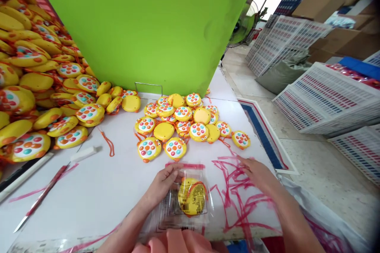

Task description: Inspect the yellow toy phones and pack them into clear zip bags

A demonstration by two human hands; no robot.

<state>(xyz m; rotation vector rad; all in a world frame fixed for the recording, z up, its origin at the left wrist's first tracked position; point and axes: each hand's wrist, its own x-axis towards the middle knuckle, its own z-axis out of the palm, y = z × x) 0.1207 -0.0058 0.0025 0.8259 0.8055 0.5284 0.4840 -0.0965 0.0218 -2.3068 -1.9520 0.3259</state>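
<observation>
The left grip (164, 184) lies flat and loose, fingers spread across the upper left corner of a clear plastic bag (182, 201), pinning it to the white surface (97, 189) rather than closing round anything. Inside the bag sits one yellow toy (192, 197), back side up with a label showing, just beside the left fingertips and toward the right of them. The bag's long axis runs away from the person, its red-striped mouth at the far end.

The right grip (257, 172) is open and holds nothing; it rests palm down on a tangle of red strips (234, 193), fingers pointing toward the heap of loose toys (184, 124) that lies just beyond. Of the two, the right is nearer that heap, the left nearer the bagged piece.

To the right the surface ends close by the right forearm, with floor below. Between the bag and the heap there is a narrow bare band. To the left lies more open room, crossed by a red-and-silver blade-like tool (41, 197) and a white block (84, 153), with a larger pile of toys (35, 87) further left.
</observation>
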